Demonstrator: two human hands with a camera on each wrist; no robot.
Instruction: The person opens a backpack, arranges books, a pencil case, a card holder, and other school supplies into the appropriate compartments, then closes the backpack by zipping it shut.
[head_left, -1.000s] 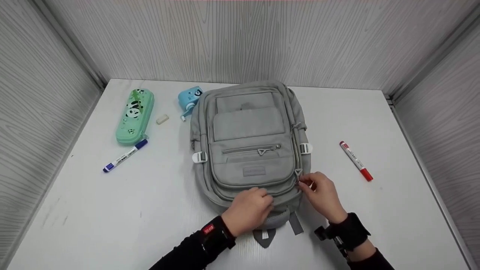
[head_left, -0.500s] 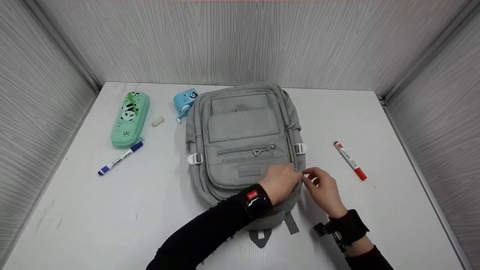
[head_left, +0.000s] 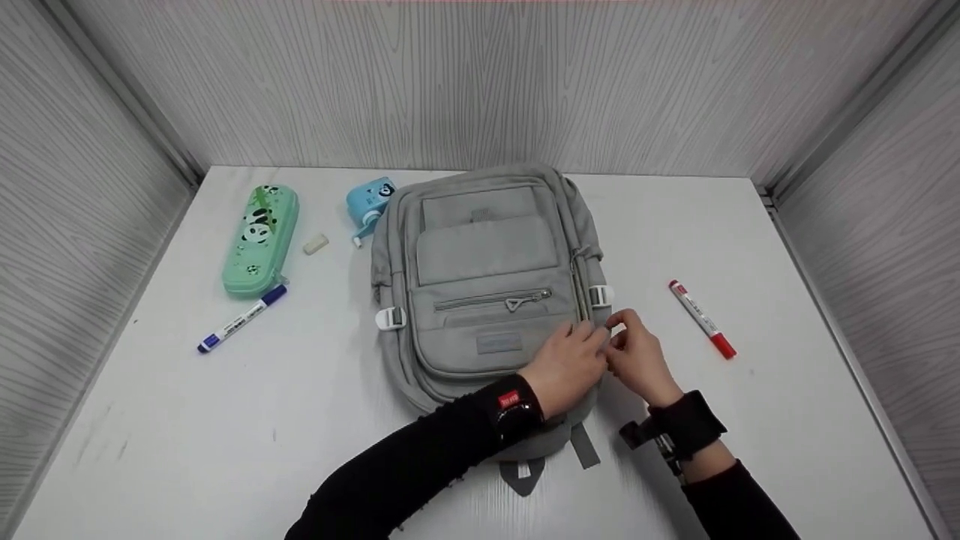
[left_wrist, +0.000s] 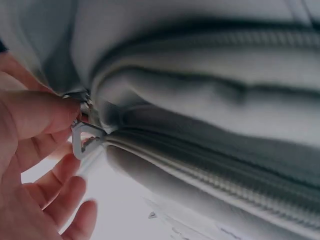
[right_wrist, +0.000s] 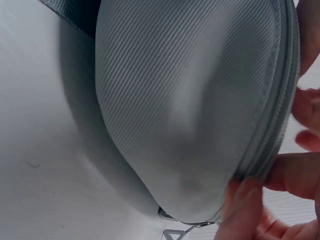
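A grey backpack (head_left: 487, 255) lies front up in the middle of the table. At its lower right edge my left hand (head_left: 566, 367) reaches across the front. Its thumb and fingers pinch the zipper (left_wrist: 82, 107), right beside a triangular metal pull (left_wrist: 85, 140); its other fingers spread loosely. Facing it, my right hand (head_left: 641, 360) pinches the backpack's side edge between thumb and forefinger. The right wrist view shows fingertips (right_wrist: 240, 210) at the seam and a triangular pull hanging near the bottom. Along the right side, the zipper gapes in the left wrist view.
Left of the backpack lie a green panda pencil case (head_left: 259, 244), a blue-capped marker (head_left: 241, 319), a small eraser (head_left: 316, 244) and a blue crank sharpener (head_left: 370, 201). A red-capped marker (head_left: 701, 319) lies to the right. Grey panels (head_left: 480, 82) enclose the white table (head_left: 150, 420).
My left hand has gone from the backpack's bottom edge rightward to its lower right side, meeting my right hand. My right hand has shifted slightly up along that side.
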